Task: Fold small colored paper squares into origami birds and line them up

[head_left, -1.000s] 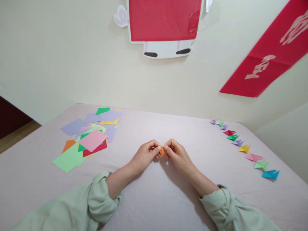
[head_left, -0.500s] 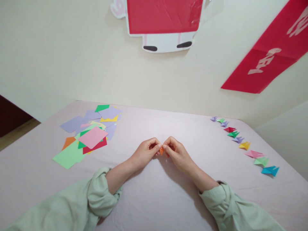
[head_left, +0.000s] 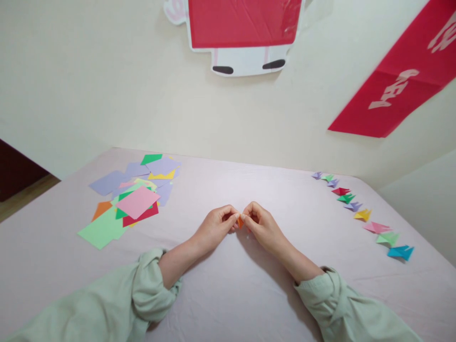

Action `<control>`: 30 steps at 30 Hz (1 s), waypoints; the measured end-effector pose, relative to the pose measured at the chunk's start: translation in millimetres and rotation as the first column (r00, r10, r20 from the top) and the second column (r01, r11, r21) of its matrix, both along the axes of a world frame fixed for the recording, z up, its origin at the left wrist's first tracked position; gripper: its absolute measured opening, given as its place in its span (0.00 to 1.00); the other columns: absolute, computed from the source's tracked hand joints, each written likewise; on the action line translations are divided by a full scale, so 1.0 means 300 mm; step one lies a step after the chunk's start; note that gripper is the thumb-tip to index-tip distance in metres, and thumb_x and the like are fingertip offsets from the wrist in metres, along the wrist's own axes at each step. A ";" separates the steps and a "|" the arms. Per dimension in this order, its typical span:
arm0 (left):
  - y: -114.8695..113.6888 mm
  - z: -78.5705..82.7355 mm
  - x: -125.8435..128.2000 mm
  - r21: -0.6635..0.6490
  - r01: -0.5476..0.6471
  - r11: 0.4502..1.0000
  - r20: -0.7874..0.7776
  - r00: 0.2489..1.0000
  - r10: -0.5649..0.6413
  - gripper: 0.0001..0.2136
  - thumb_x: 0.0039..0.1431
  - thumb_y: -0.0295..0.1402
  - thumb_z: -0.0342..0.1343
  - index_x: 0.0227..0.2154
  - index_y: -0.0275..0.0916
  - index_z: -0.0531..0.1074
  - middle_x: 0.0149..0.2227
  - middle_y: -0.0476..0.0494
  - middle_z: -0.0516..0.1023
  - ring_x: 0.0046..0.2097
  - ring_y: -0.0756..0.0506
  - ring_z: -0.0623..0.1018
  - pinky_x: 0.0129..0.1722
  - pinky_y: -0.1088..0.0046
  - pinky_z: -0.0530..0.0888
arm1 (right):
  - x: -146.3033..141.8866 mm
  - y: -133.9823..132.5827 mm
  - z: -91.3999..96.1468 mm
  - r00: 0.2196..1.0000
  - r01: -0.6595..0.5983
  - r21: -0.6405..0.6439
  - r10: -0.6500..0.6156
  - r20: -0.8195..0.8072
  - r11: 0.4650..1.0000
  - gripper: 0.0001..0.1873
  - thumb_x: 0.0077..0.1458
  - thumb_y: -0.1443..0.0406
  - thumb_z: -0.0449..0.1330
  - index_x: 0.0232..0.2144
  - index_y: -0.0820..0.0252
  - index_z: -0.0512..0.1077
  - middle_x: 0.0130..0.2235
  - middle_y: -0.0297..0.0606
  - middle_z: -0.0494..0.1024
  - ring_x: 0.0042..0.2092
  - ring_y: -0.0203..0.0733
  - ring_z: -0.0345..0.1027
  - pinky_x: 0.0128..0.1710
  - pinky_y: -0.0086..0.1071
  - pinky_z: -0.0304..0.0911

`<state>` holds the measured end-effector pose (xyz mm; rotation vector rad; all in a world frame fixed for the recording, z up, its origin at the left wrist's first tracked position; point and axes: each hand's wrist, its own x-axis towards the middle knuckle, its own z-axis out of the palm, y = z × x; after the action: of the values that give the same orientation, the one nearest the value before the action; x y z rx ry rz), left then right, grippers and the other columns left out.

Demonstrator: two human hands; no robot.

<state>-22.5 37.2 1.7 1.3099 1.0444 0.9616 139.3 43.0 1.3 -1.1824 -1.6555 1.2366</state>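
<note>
A small folded piece of orange paper (head_left: 240, 222) is pinched between my two hands over the middle of the table. My left hand (head_left: 219, 227) grips its left side between thumb and fingers. On the other side my right hand (head_left: 262, 223) is closed on it the same way. Fingertips cover most of the orange paper, so its full shape is hidden.
Loose coloured paper sheets (head_left: 138, 202) lie in an overlapping pile at the left of the cloth-covered table (head_left: 221, 304). Several folded paper figures, among them a blue one (head_left: 401, 252) and a yellow one (head_left: 363, 215), form a line along the right. A wall (head_left: 228, 123) rises behind.
Both hands stay almost in place, still pinching the orange paper, which shows slightly less between the fingers. The view has shifted a little.
</note>
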 end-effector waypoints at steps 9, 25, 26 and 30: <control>0.009 -0.007 -0.008 0.016 -0.026 1.000 0.007 1.000 0.026 0.10 0.58 0.36 0.54 0.25 0.37 0.69 0.23 0.52 0.70 0.27 0.51 0.69 0.29 0.76 0.65 | 0.005 0.010 0.010 0.998 -0.051 -0.030 0.050 -0.028 0.998 0.11 0.60 0.58 0.52 0.29 0.58 0.63 0.22 0.28 0.67 0.23 0.33 0.59 0.24 0.28 0.54; 0.011 -0.003 -0.008 -0.028 -0.021 0.999 -0.029 0.999 0.020 0.14 0.60 0.41 0.51 0.24 0.37 0.67 0.21 0.52 0.69 0.24 0.52 0.68 0.26 0.76 0.66 | 0.000 0.009 0.006 0.999 0.004 -0.058 -0.007 -0.045 0.998 0.12 0.57 0.56 0.55 0.28 0.58 0.64 0.21 0.28 0.68 0.22 0.33 0.61 0.24 0.28 0.55; 0.013 -0.007 -0.008 -0.026 -0.024 0.999 -0.024 0.999 0.023 0.15 0.61 0.42 0.49 0.25 0.37 0.67 0.21 0.51 0.69 0.25 0.51 0.69 0.27 0.75 0.66 | 0.001 0.012 0.005 0.998 0.017 -0.063 -0.020 -0.061 0.998 0.13 0.56 0.56 0.56 0.27 0.58 0.64 0.21 0.28 0.68 0.22 0.33 0.61 0.24 0.28 0.55; 0.006 -0.016 -0.007 0.028 -0.050 0.998 0.023 0.999 0.049 0.10 0.60 0.38 0.51 0.39 0.37 0.69 0.28 0.49 0.72 0.30 0.50 0.73 0.32 0.74 0.70 | 0.003 0.022 -0.003 0.988 0.067 -0.092 -0.079 -0.133 0.993 0.14 0.54 0.54 0.58 0.27 0.58 0.64 0.21 0.28 0.68 0.22 0.33 0.60 0.23 0.28 0.55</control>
<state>-24.6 39.0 -3.2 1.2991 1.0540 1.0291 140.2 49.6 0.4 -1.1733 -1.4584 1.3252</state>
